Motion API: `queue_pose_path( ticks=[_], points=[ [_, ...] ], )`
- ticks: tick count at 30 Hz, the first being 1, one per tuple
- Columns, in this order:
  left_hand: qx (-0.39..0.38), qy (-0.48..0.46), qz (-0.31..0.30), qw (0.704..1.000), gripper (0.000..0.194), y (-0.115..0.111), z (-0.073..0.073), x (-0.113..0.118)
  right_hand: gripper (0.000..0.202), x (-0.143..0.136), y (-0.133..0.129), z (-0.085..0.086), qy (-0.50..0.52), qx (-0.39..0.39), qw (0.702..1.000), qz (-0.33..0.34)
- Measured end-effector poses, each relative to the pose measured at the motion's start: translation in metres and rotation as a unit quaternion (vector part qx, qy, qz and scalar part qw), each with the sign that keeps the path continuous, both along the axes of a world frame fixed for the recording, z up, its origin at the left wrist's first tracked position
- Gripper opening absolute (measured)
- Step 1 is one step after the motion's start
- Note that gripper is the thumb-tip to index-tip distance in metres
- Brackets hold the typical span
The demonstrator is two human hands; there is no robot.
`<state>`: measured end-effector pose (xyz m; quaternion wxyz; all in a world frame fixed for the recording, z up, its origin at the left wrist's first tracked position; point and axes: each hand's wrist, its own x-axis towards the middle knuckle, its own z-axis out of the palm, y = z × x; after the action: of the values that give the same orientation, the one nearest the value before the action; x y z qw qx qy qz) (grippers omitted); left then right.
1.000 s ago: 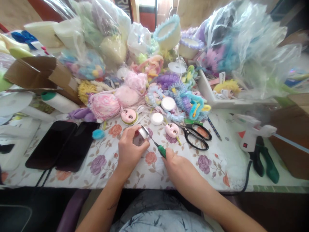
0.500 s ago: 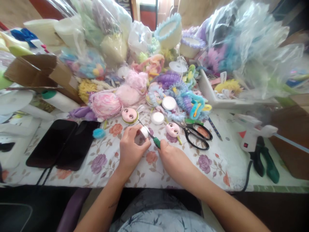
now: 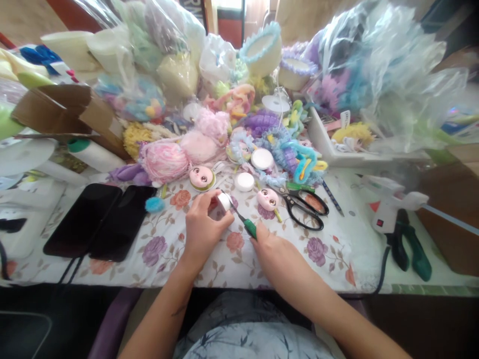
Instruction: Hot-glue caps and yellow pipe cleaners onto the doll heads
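Note:
Between the thumb and fingers of my left hand (image 3: pixel 204 222), a small white round piece (image 3: pixel 224 201) is gripped on its edge, above the flowered cloth. My right hand (image 3: pixel 275 254) is closed round the green handle (image 3: pixel 250 228) of a slim tool with a thin dark shaft. The shaft reaches the white piece; whether its tip is in it or just against it I cannot tell. Beyond my left hand lies a pink doll face (image 3: pixel 201 176), and a second doll face (image 3: pixel 267 199) is right of the tool. A white disc (image 3: pixel 245 182) lies between them.
Black-handled scissors (image 3: pixel 305 209) and a pencil (image 3: pixel 333 198) are to the right, then a glue gun (image 3: pixel 391 204) and green-handled pliers (image 3: pixel 413 249). Two black phones (image 3: pixel 82 219) lie at left beside a blue pompom (image 3: pixel 154 204). Yarn, plush pieces (image 3: pixel 164 158) and plastic bags (image 3: pixel 396 75) crowd the back.
My right hand has drawn back slightly toward me and to the right with the green-handled tool, so more of its shaft shows. My left hand holds the white piece in nearly the same place.

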<state>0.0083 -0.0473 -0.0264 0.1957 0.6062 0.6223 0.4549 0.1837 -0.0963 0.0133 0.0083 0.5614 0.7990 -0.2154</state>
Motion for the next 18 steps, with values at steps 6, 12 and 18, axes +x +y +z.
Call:
queue_pose_path(
  ticks=[6, 12, 18],
  points=[
    [0.005, 0.010, 0.005, 1.000, 0.040, 0.000, 0.000, 0.001, 0.013, -0.005, 0.005, -0.002, -0.016, -0.017, 1.000, 0.005],
    [0.016, 0.006, 0.008, 1.000, 0.039, 0.001, 0.001, 0.001, 0.012, -0.013, 0.016, -0.002, -0.001, -0.032, 0.999, 0.005],
    [0.016, 0.005, 0.005, 1.000, 0.039, 0.001, -0.002, 0.001, 0.012, -0.018, 0.025, 0.000, 0.014, -0.010, 1.000, 0.004]
  ],
)
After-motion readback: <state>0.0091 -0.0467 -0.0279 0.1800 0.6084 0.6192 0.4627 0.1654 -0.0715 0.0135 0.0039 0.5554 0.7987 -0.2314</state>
